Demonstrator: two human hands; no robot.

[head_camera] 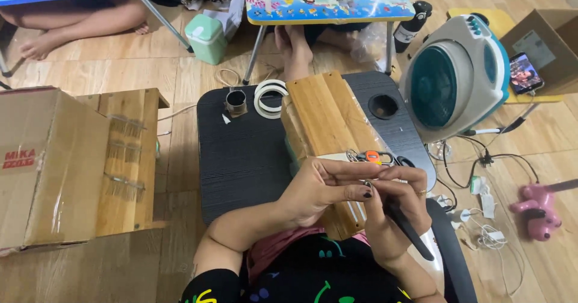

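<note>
**Head view: both hands joined over wooden board on black counter**

Left hand (316, 191): fingers curled, fingertips pinched together against the right hand's fingertips; what sits in the pinch is too small to tell. Right hand (394, 209): grip closed round a slim black tool (406, 228), whose shaft slants down past the wrist, away from the board. Both hands rest over the near end of the wooden board (325, 119).

Wooden board lies lengthwise on the black counter (241, 158), slightly tilted. Small scissors with orange on the handle (370, 156) lie on the board's near end, just beyond the fingertips.

Beyond the board's far left corner: white tape roll (269, 98) and a small dark cylinder (236, 101), both on the counter. Right of the board: round hole in the counter (383, 106). Farther right, off the counter: white-and-teal fan (454, 77) on the floor. Well left of the board: cardboard box (42, 164) against a wooden block (129, 158).
</note>
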